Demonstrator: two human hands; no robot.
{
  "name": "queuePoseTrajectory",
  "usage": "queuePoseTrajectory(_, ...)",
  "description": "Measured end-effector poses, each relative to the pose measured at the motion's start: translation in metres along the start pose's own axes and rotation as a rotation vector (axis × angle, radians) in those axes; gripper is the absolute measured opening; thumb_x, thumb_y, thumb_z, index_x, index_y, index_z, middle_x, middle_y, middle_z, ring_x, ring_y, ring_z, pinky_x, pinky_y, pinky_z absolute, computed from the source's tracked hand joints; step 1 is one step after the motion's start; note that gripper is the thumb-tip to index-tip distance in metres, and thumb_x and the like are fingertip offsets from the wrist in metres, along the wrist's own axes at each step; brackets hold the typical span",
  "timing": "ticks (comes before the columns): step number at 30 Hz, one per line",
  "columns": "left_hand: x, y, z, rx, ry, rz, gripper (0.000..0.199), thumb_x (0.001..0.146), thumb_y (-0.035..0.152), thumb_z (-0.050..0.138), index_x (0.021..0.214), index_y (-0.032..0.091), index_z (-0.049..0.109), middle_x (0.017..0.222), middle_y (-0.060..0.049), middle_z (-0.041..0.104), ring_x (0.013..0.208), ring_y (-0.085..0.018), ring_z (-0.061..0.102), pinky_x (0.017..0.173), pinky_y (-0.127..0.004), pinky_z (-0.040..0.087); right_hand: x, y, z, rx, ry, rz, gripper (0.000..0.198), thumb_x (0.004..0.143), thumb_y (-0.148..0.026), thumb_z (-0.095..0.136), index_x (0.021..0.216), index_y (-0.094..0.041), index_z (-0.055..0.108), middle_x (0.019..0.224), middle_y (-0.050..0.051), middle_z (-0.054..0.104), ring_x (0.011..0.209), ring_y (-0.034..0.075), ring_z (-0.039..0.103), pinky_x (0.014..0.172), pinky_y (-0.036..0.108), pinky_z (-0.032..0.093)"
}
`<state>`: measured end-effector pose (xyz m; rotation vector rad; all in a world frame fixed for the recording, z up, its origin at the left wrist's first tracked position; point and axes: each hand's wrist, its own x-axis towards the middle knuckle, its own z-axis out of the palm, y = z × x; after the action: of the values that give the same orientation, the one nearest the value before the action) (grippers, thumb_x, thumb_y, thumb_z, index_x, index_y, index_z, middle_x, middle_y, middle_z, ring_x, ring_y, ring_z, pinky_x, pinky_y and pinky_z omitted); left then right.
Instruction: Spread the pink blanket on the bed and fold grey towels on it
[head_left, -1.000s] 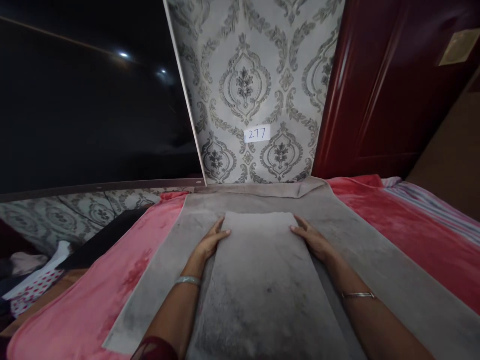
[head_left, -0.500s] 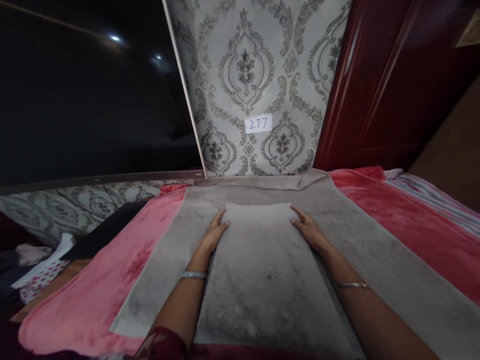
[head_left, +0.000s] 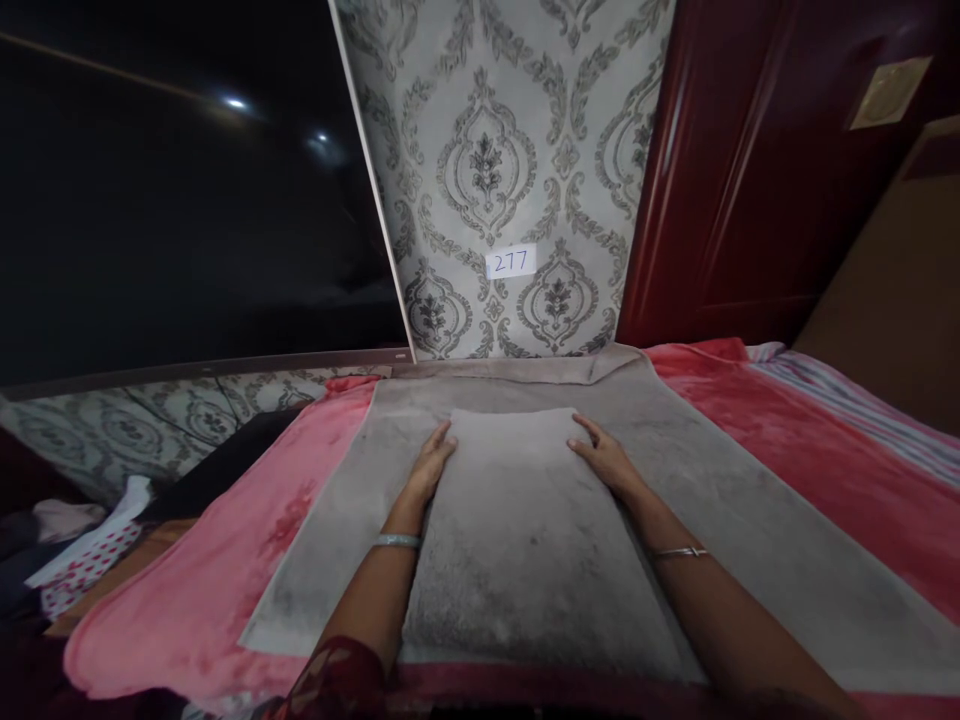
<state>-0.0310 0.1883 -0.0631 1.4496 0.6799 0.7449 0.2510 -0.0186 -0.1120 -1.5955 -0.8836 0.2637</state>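
At the far corners of the folded grey cloth (head_left: 517, 530): left hand (head_left: 431, 465) and right hand (head_left: 607, 465), fingers parted

In the middle of a spread grey blanket (head_left: 750, 540), I see the folded cloth lying as a long panel, its far edge short of the wall. I have the left hand at its far left corner and the right hand at its far right corner, both touching it. On the left, thumb and forefinger stand moderately apart along the edge. On the right, the forefinger reaches to the corner and the thumb lies over the upper face, a clear gap between them. From here I cannot tell whether the other fingers tuck beneath, nor whether the panel is a separate piece or part of the blanket under it.

Around the blanket I have a pink cover (head_left: 180, 580) at left and red fabric (head_left: 787, 440) at right, with striped fabric (head_left: 847, 400) beside that. Beyond, a slip marked 277 (head_left: 511, 261) sits on patterned wallpaper (head_left: 486, 160), between a dark screen (head_left: 172, 220) and a dark red panel (head_left: 720, 200).
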Motion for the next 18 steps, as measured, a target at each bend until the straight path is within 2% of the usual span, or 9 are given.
queuePoseTrajectory(4, -0.002, 0.001, 0.001, 0.059, -0.084, 0.038, 0.09, 0.072, 0.025, 0.08, 0.153, 0.018, 0.043, 0.157, -0.012, 0.046, 0.143, -0.03, 0.046, 0.117, -0.041, 0.041, 0.002, 0.007, 0.002, -0.009, 0.034, 0.01, 0.066, 0.077, -0.046, 0.063, 0.138, -0.02, 0.062, 0.134, 0.009, 0.064, 0.12, 0.025, 0.061, 0.11, 0.045, 0.045)
queuePoseTrajectory(6, 0.0, 0.002, 0.004, 0.088, -0.053, 0.031, 0.083, 0.072, 0.02, 0.079, 0.149, 0.019, 0.048, 0.155, -0.011, 0.049, 0.143, -0.028, 0.046, 0.117, -0.038, 0.041, 0.004, 0.009, 0.003, -0.015, 0.063, 0.021, 0.064, 0.077, -0.046, 0.062, 0.135, -0.019, 0.064, 0.13, 0.01, 0.066, 0.117, 0.026, 0.062, 0.109, 0.046, 0.045)
queuePoseTrajectory(11, 0.01, 0.005, 0.012, 0.098, 0.134, -0.003, 0.052, 0.077, 0.012, 0.075, 0.129, 0.018, 0.065, 0.141, -0.012, 0.063, 0.135, -0.025, 0.055, 0.114, -0.036, 0.043, 0.008, 0.011, 0.005, -0.03, 0.131, 0.031, 0.054, 0.079, -0.046, 0.059, 0.124, -0.019, 0.071, 0.123, 0.01, 0.069, 0.114, 0.026, 0.064, 0.107, 0.045, 0.047)
queuePoseTrajectory(14, 0.012, 0.006, 0.014, 0.103, 0.165, -0.019, 0.04, 0.082, 0.013, 0.072, 0.121, 0.015, 0.068, 0.128, -0.013, 0.071, 0.124, -0.026, 0.064, 0.109, -0.038, 0.048, 0.009, 0.01, 0.006, -0.038, 0.157, 0.027, 0.049, 0.082, -0.044, 0.054, 0.12, -0.019, 0.073, 0.124, 0.011, 0.069, 0.118, 0.026, 0.063, 0.108, 0.045, 0.046)
queuePoseTrajectory(18, 0.013, 0.004, 0.012, 0.112, 0.168, -0.037, 0.037, 0.084, 0.016, 0.072, 0.121, 0.014, 0.068, 0.112, -0.012, 0.075, 0.113, -0.026, 0.068, 0.103, -0.039, 0.053, 0.009, 0.01, 0.007, -0.043, 0.161, 0.02, 0.049, 0.083, -0.043, 0.052, 0.12, -0.019, 0.073, 0.127, 0.01, 0.068, 0.123, 0.026, 0.06, 0.112, 0.045, 0.043)
